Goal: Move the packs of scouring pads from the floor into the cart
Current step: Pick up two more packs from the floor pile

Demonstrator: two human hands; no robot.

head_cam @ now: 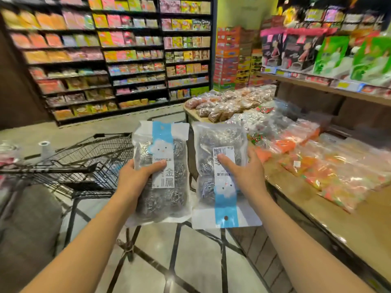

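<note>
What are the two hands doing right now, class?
Left hand: holds the upright scouring pad pack.
Right hand: holds the upside-down scouring pad pack.

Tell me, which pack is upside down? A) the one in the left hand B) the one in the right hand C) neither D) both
B: the pack in the right hand has its label text inverted and its blue hang-hole end at the bottom, while the left hand's pack reads upright.

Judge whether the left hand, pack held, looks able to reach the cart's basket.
Probably yes: the left hand grips its pack right beside the cart, whose open top has nothing across it.
</note>
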